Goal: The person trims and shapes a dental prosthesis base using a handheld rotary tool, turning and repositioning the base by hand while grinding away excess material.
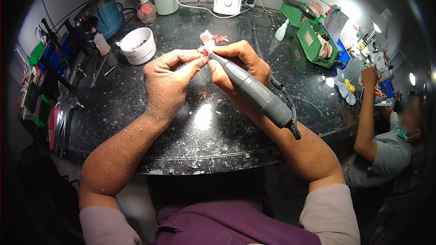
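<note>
We see the left hand [170, 79] pinching a small pink and white piece [205, 49] between thumb and fingertips, the fingers closed on it above the dark speckled countertop [136, 109]. The right hand [238, 66] is wrapped around a grey rotary handpiece [254, 90], fingers clamped on its front end, with the tool tip meeting the piece right at the left fingertips. The handpiece body runs back from the right fingers along the forearm, and a black cord [286, 100] leaves its rear end. Pale dust covers both hands and forearms. Just beyond the fingertips lie pink fragments [220, 38] on the counter. Beyond the left knuckles stands a white tub [138, 45]. Well to the right of the right hand sit green bins [313, 41], and another person [381, 149] works there.
</note>
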`<act>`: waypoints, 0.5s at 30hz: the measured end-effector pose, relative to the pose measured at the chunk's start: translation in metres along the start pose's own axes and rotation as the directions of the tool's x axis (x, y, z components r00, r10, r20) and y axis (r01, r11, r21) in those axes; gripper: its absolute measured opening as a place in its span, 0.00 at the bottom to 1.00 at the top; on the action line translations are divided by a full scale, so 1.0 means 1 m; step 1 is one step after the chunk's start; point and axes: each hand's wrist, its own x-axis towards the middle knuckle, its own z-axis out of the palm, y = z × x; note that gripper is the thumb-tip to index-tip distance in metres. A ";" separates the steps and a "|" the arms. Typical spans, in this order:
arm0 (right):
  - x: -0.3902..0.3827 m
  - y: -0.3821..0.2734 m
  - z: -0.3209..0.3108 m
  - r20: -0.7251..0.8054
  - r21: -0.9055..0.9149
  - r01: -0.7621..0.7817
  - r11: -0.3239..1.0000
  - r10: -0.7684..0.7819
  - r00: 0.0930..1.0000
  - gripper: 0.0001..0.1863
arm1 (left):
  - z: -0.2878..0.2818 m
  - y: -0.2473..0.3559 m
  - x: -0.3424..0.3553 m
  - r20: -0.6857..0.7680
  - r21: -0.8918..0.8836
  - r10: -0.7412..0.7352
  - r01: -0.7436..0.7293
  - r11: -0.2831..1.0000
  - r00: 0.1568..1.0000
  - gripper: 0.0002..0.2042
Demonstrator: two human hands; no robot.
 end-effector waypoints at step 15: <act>0.010 0.003 -0.006 -0.026 -0.274 0.253 0.928 -0.270 0.962 0.15 | 0.003 -0.011 0.007 0.004 -0.271 0.050 -0.047 0.961 0.999 0.05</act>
